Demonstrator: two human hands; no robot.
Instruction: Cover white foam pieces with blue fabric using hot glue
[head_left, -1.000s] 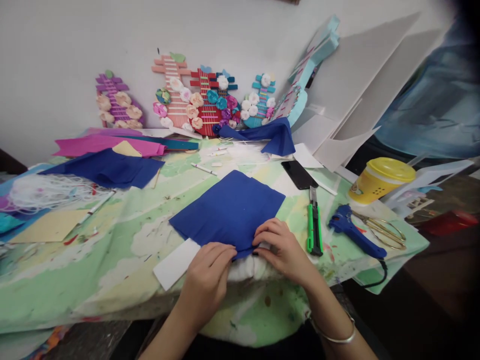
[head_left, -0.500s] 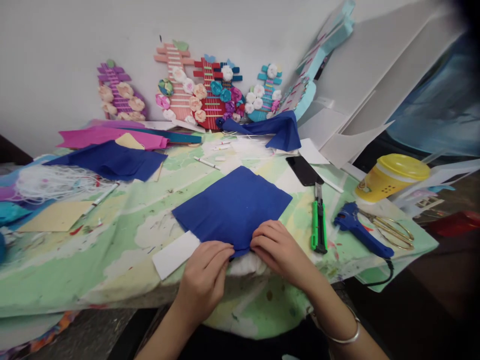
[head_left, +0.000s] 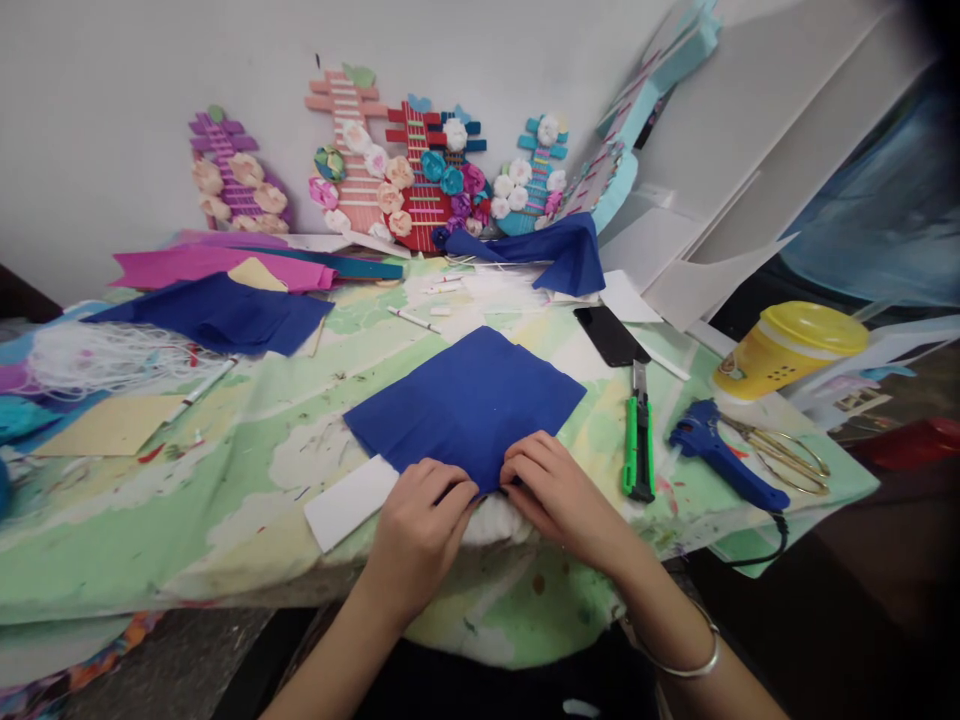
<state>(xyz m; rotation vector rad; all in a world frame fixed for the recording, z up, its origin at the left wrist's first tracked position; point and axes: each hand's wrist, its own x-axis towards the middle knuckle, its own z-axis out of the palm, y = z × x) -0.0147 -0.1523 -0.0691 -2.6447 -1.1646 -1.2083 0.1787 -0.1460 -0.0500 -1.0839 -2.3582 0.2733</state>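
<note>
A dark blue sheet (head_left: 472, 400), crepe paper or cloth by its look, lies flat on the table in front of me, one corner toward my body. My left hand (head_left: 424, 515) pinches its near edge just left of that corner. On the other side, my right hand (head_left: 551, 490) grips the same edge with fingers closed, a small gap from the left. The fingertips partly hide the edge between them. A white card (head_left: 351, 502) lies beside my left hand, its upper end meeting the sheet. Right of my right hand rests a green utility knife (head_left: 639, 445), blade out.
A phone (head_left: 609, 336), a blue glue gun (head_left: 724, 455), gold scissors (head_left: 787, 455) and a yellow lidded tub (head_left: 787, 350) stand or lie at the right. More blue sheets (head_left: 225, 312) and white string (head_left: 112, 355) are at the left. Flower-decorated instrument shapes (head_left: 416, 180) lean against the wall.
My fingers have worked along the sheet's near edge, and the small fold seen there earlier now barely shows. The view has shifted slightly; other things stay put.
</note>
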